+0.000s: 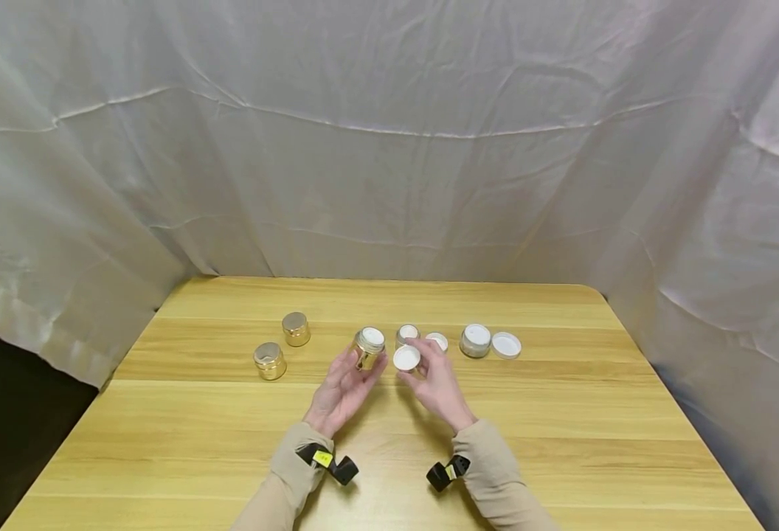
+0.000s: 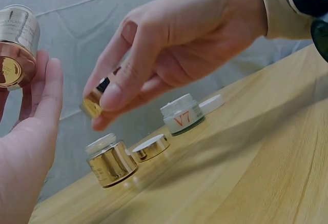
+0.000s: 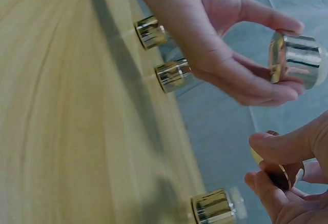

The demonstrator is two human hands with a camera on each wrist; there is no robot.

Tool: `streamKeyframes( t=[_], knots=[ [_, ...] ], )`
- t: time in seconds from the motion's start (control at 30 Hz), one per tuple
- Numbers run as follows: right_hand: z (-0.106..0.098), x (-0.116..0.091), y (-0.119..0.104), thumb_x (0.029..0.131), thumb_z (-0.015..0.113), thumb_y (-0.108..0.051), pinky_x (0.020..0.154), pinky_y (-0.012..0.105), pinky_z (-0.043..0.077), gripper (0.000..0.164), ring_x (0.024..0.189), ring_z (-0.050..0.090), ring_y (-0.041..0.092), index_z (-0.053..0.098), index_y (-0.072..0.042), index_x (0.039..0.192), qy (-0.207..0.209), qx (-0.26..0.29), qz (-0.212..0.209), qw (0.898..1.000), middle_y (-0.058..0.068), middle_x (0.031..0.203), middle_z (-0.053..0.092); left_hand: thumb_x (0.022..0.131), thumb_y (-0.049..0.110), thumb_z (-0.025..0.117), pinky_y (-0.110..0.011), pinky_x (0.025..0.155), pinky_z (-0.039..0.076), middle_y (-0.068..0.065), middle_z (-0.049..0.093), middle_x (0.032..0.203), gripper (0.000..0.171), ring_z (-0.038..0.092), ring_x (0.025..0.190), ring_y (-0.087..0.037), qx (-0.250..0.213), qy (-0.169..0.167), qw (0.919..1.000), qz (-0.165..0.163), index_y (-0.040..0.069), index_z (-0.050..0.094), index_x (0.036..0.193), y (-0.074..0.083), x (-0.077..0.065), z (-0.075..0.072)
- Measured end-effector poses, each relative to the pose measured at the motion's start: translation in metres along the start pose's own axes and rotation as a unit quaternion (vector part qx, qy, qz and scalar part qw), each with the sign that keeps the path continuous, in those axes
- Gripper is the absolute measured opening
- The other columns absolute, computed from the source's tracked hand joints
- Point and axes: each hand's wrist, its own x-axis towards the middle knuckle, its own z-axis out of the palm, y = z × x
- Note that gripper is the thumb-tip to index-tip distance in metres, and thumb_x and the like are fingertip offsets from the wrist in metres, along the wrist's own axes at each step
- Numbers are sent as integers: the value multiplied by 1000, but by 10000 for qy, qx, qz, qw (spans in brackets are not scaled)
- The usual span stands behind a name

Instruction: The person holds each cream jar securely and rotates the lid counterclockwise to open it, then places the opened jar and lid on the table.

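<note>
My left hand [image 1: 341, 392] grips an uncapped gold cream jar [image 1: 367, 349] above the table, its white top facing up. Close on its right, my right hand [image 1: 437, 385] pinches a gold lid [image 1: 406, 358] with its white inner side turned toward the head camera. The lid and jar are apart. In the left wrist view the held lid [image 2: 93, 101] shows its shiny gold side between thumb and fingers. Beyond the right hand stands another uncapped gold jar [image 2: 114, 163], with its gold lid [image 2: 151, 147] lying beside it.
Two capped gold jars, one nearer [image 1: 270, 361] and one farther [image 1: 296, 329], stand on the left of the wooden table [image 1: 376, 472]. To the right sit an uncapped jar marked V7 [image 2: 182, 115] and a white lid [image 1: 506, 345]. A grey curtain [image 1: 389, 184] hangs behind.
</note>
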Motion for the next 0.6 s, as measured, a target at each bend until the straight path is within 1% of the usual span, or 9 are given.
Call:
streamKeyframes(
  t=[0.07,0.17,0.3,0.4,0.5,0.6],
  knots=[
    [1,-1,1,79,75,10,103,44,55,57,119,62,46,55,9,133,-28,-125,9,9999,27,125,55,94,8,68,-31,119,42,-7,50,135,38,58,122,-21,-24,30,10000,16,9,59,130,0,0,0],
    [3,-1,3,77,78,9,102,43,56,56,117,64,44,58,7,129,-147,-104,61,9998,26,126,59,94,9,69,-31,119,42,-7,49,135,37,59,122,-21,-47,81,10000,32,10,59,130,0,0,0],
    [5,-1,7,76,79,9,103,40,56,54,118,65,42,59,8,126,-335,158,158,9992,27,128,64,94,8,68,-30,119,43,-7,49,136,37,58,124,-20,-25,93,9999,41,10,59,130,0,0,1],
    [7,0,11,77,78,9,104,40,55,55,120,64,43,58,9,128,-384,366,235,9983,29,130,63,96,8,64,-29,118,44,-7,49,136,36,58,124,-20,14,24,10000,60,11,58,131,1,0,0],
    [10,0,16,79,77,8,102,39,56,56,119,65,43,56,9,131,-405,331,235,9984,29,131,62,99,8,61,-29,118,44,-7,51,135,33,58,124,-20,62,-16,9999,122,12,58,132,2,1,-1],
    [15,1,22,81,76,7,99,39,59,55,114,67,41,55,8,132,-540,251,187,9980,28,128,64,101,9,57,-29,118,43,-6,54,134,31,58,125,-19,173,25,9996,231,12,59,131,2,2,-2]
  ],
)
